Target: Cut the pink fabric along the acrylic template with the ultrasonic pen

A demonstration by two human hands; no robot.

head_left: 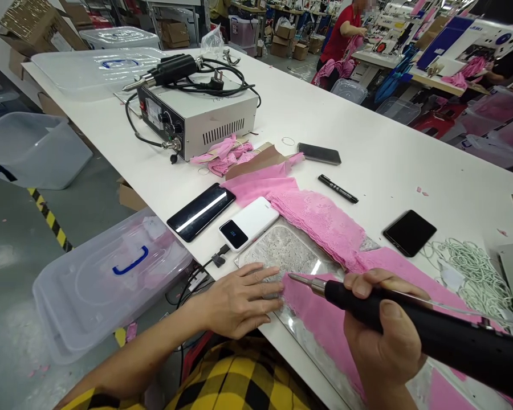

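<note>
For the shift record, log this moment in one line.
right hand: holding black tool; left hand: spread near pink fabric; tip: fabric edge, contact unclear

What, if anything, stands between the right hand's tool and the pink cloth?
Nothing visible: the tool in the right hand has its tip over the pink cloth. The left hand lies at the cloth's edge, fingertips near the tip.

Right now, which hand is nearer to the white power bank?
Left. The left hand is just in front of the power bank; the right hand is farther right, gripping the black tool.
</note>
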